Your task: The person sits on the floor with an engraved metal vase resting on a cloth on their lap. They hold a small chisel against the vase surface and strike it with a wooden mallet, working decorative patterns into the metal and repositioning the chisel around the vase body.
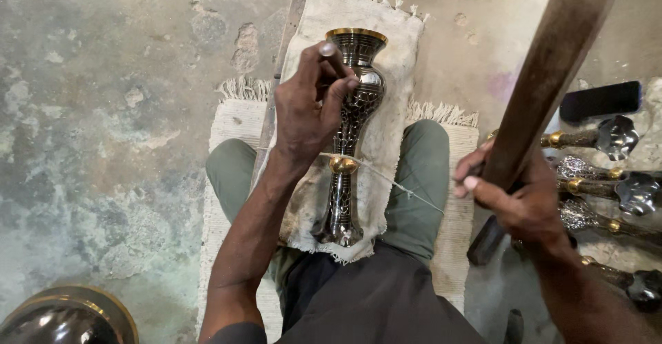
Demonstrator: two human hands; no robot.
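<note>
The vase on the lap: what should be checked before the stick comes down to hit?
1. Vase lying on the cloth across the knees: ok.
2. Left hand holding a small tool against the vase's upper part: ok.
3. Tool tip on the right spot: cannot tell, fingers hide it.
4. Right hand gripping the wooden stick, raised: ok.
5. String running across the vase's narrow waist: ok.
6. Other vases lying apart at the right: ok.
</note>
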